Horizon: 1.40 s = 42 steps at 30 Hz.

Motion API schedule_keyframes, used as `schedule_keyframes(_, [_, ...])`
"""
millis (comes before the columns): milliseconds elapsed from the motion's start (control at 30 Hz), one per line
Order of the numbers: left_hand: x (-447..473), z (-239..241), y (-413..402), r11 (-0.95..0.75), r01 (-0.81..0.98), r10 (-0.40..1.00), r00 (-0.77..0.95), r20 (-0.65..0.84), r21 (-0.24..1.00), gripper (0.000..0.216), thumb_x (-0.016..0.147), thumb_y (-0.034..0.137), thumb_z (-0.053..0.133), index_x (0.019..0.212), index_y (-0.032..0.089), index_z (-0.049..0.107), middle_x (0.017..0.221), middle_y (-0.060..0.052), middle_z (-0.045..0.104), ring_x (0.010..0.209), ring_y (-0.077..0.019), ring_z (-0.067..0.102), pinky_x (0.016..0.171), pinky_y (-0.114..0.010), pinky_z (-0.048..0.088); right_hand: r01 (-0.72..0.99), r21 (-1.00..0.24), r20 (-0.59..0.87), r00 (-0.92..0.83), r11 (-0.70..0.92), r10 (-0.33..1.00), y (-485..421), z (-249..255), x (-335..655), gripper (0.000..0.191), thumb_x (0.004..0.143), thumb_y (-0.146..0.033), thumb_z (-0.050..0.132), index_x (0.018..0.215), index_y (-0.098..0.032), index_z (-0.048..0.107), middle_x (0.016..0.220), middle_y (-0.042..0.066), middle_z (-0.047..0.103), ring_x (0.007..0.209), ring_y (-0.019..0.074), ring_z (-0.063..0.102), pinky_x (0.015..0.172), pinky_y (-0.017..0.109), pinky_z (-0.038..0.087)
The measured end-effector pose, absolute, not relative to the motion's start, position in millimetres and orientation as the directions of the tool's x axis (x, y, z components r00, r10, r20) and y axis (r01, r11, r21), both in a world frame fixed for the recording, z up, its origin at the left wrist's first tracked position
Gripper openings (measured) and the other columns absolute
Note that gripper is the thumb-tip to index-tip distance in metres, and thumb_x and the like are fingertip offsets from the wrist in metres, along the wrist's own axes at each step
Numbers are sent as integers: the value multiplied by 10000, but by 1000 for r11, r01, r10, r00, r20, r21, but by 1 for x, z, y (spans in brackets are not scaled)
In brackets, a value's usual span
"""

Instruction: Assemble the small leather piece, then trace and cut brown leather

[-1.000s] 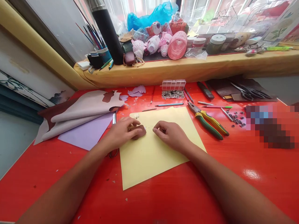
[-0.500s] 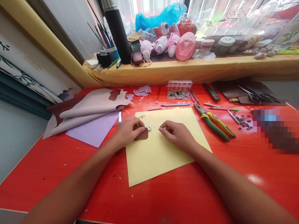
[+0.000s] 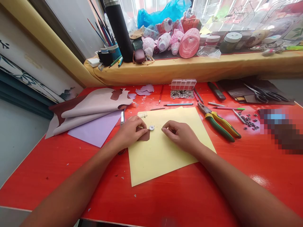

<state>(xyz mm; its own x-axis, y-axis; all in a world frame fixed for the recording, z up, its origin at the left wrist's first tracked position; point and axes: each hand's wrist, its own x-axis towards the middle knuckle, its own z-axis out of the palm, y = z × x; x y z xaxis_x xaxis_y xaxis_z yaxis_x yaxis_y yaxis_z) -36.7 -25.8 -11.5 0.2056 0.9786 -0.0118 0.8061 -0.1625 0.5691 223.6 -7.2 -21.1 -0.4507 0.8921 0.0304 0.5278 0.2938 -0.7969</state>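
My left hand (image 3: 132,131) is closed on a small brown leather piece (image 3: 145,136) with a rounded corner, over the left side of a yellow sheet of paper (image 3: 163,154). A small round silver-coloured disc (image 3: 151,128) lies just past the leather's right edge, close to my left fingertips. To the right of the disc, my right hand (image 3: 178,134) rests over the same sheet, thumb and forefinger pinched together. Whatever may be between those fingertips is too small to make out. A gap separates the right fingertips from the disc.
Green-and-yellow pliers (image 3: 220,123) lie right of the paper, near several small dark metal snap parts (image 3: 251,122). Behind the sheet stands an open clear compartment box (image 3: 182,90) of metal bits. Folded leather (image 3: 92,105) covers the left back; scissors (image 3: 260,94) lie at right.
The whole view has shifted slightly. Both hands keep nearly the same pose, and the leather piece and disc stay in about the same place on the paper.
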Motion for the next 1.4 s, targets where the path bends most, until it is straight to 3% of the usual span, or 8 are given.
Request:
schedule_keyframes(200, [-39, -9, -28, -182, 821, 972, 234, -27, 541, 142, 929, 358, 655, 992, 248, 719, 1077, -45, 644, 1064, -256, 604, 897, -382, 466, 537, -792, 21, -452, 291, 892, -7, -20, 223, 204, 981, -386, 595, 911, -230, 707, 650, -34, 615, 583, 144, 499, 590, 276, 358])
schedule_keyframes(567, [-39, -11, -27, -177, 816, 971, 237, -39, 550, 122, 902, 337, 662, 839, 233, 656, 1010, -53, 644, 1026, -257, 596, 889, -390, 476, 554, -769, 34, -464, 320, 885, -8, -21, 223, 203, 980, -381, 597, 928, -230, 721, 651, -26, 622, 575, 147, 508, 586, 276, 354])
schedule_keyframes(767, [-36, -12, -27, -166, 795, 974, 226, -30, 584, 97, 892, 301, 667, 962, 243, 701, 973, -44, 698, 1006, -256, 619, 863, -394, 487, 555, -758, 52, -472, 342, 880, -9, -22, 223, 193, 985, -372, 594, 933, -236, 721, 659, -24, 633, 579, 150, 518, 599, 280, 358])
schedule_keyframes(933, [-36, -10, -27, -124, 761, 975, 212, -63, 637, 92, 868, 287, 646, 879, 242, 725, 910, -43, 716, 973, -258, 632, 827, -393, 500, 561, -750, 56, -474, 351, 879, -9, -22, 223, 185, 983, -363, 594, 932, -236, 719, 652, -27, 629, 578, 148, 521, 601, 279, 355])
schedule_keyframes(1000, [-36, -8, -28, -20, 671, 977, 172, -130, 741, 113, 855, 327, 671, 896, 234, 720, 900, -45, 710, 900, -240, 643, 772, -378, 511, 560, -749, 59, -476, 354, 878, -9, -21, 223, 180, 983, -360, 595, 931, -236, 716, 640, -33, 619, 569, 144, 514, 599, 278, 353])
schedule_keyframes(1133, [-34, 1, -30, 258, 306, 941, 135, -310, 916, 287, 809, 455, 777, 939, 223, 668, 842, -32, 660, 715, -182, 599, 588, -303, 444, 539, -754, 77, -495, 375, 866, -10, -21, 223, 165, 989, -348, 598, 943, -239, 712, 638, -39, 616, 566, 140, 516, 603, 276, 357])
schedule_keyframes(1267, [-25, 12, -35, 349, 59, 917, 182, -354, 935, 338, 794, 490, 811, 900, 219, 638, 651, 26, 468, 581, -130, 438, 532, -278, 317, 485, -776, 120, -514, 403, 849, -14, -20, 223, 153, 987, -350, 614, 986, -243, 723, 644, -39, 620, 570, 140, 525, 617, 276, 375])
schedule_keyframes(1400, [-15, 14, -40, 413, -56, 873, 308, -378, 909, 277, 850, 463, 782, 882, 224, 646, 579, 64, 332, 538, -117, 324, 577, -301, 323, 401, -837, 141, -500, 372, 855, -19, -19, 220, 206, 987, -390, 634, 1104, -247, 728, 671, -37, 630, 578, 141, 531, 621, 273, 399])
